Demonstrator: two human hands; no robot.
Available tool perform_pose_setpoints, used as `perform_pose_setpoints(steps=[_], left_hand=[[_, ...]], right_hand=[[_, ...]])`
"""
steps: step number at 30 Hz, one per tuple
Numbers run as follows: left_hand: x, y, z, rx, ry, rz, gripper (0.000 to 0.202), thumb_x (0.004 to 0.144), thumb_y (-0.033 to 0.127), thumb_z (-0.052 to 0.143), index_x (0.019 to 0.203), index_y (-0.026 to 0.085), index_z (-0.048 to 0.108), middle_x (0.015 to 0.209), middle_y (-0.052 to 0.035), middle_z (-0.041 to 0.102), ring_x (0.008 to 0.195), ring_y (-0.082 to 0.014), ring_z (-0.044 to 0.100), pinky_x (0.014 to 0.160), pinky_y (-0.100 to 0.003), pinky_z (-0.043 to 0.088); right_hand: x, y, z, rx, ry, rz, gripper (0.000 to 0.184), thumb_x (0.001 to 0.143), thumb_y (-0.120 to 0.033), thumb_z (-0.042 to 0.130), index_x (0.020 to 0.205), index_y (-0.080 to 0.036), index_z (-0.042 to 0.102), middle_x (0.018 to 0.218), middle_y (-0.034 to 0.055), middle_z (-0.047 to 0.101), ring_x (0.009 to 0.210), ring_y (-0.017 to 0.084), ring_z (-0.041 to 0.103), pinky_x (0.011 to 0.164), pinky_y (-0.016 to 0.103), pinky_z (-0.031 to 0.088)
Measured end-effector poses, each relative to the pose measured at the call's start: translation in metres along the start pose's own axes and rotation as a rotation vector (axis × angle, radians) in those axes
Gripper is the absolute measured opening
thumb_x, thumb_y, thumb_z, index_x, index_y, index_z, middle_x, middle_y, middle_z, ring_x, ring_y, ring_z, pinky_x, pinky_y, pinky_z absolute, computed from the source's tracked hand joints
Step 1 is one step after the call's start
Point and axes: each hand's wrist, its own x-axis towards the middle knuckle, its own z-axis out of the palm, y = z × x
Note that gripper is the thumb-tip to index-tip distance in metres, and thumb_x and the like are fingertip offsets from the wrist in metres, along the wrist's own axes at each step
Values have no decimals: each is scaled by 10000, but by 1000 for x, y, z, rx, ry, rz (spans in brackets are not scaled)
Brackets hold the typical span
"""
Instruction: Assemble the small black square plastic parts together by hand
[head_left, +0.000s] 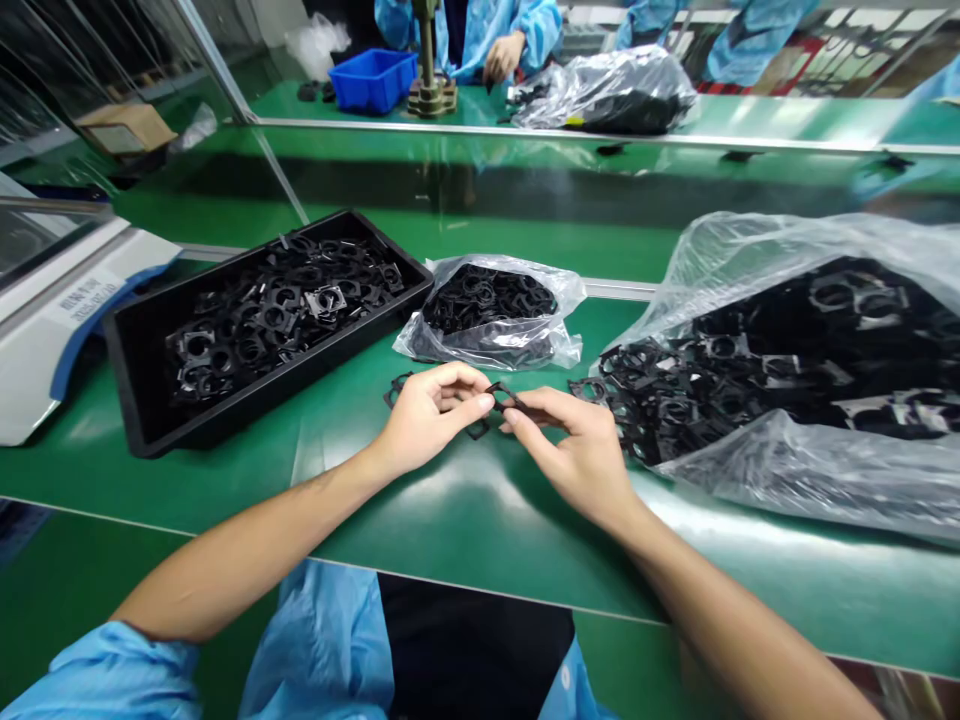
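Note:
Between my two hands, just above the green tabletop, is a small black plastic ring-shaped part (504,393). My left hand (427,412) pinches its left side between thumb and forefinger. On its other side, the fingers of my right hand (574,440) are closed on it too. Loose black parts (477,429) lie on the table beneath and beside my left hand. Behind my hands sits a small clear bag (499,345) filled with similar black pieces. A large open clear bag (795,470) of the same kind of parts spreads out to the right of my right hand.
A black tray (217,415) heaped with black parts stands at the left, beside a white and blue machine (82,300). Across a metal rail, a co-worker's hand (504,57) is near a blue bin (373,80) and another filled plastic bag (615,90).

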Motion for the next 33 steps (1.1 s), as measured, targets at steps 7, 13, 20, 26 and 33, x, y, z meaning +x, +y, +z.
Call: perform_pose_setpoints(steps=[7, 13, 20, 26, 33], left_hand=[[0, 1, -1, 23, -54, 1, 296, 775, 401, 830, 773, 131, 708, 730, -21, 706, 661, -135, 680, 655, -240, 579], [2, 4, -4, -102, -192, -93, 334, 782, 428, 843, 817, 116, 729, 729, -32, 732, 661, -153, 727, 662, -246, 596], [3, 8, -7, -120, -195, -104, 318, 765, 391, 866, 707, 121, 709, 619, -17, 706, 571, -134, 691, 605, -230, 573], [3, 9, -7, -76, -186, -107, 348, 739, 420, 873, 683, 124, 698, 626, -10, 688, 574, -136, 688, 601, -235, 570], [4, 9, -7, -58, -188, -129, 372, 730, 452, 870, 704, 122, 699, 646, -17, 691, 579, -138, 682, 602, -244, 569]], right_hand=[[-1, 0, 1, 55, 45, 11, 55, 896, -204, 677, 880, -180, 724, 776, 36, 749, 647, 165, 690, 661, 280, 566], [3, -6, -2, 288, -21, 166, 200, 908, -334, 713, 786, -176, 700, 701, 17, 692, 604, 147, 644, 630, 268, 543], [6, -11, -7, 534, -125, 301, 379, 813, -515, 804, 703, -179, 667, 621, -6, 650, 561, 128, 601, 632, 273, 538], [8, -9, -7, 567, -121, 333, 368, 792, -508, 827, 688, -183, 690, 607, -4, 664, 568, 132, 601, 639, 279, 522], [8, -7, -7, 533, -144, 332, 366, 810, -524, 804, 713, -184, 714, 606, 2, 677, 576, 145, 621, 669, 297, 538]])
